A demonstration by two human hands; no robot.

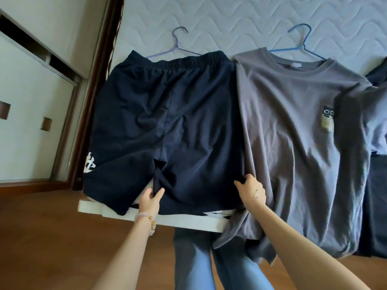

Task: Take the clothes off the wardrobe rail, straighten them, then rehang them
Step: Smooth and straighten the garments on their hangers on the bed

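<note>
Two garments lie side by side on the pale quilted mattress, and the work is on the left-hand one: a pair of dark navy cotton shorts with an elastic waistband. They fill the middle left of the frame, waistband toward the top and leg hems hanging over the near bed edge.

This looks like the straightening step. The left hand, with a beaded bracelet at the wrist, pinches the hem at the inner leg split between thumb and fingers. The right hand has its fingers curled round the outer edge of the other leg, just where it meets the grey crew-neck T-shirt.

The shorts are nearly flat, though soft creases run across the middle and around the crotch seam. A white print shows on the far left leg.

I'd say the next move calls for an even pull on both hems toward the near edge, then smoothing the middle. A thin lilac wire hanger sticks out above the waistband; whether it is threaded inside I cannot tell. A blue wire hanger sits at the T-shirt's collar.
</note>
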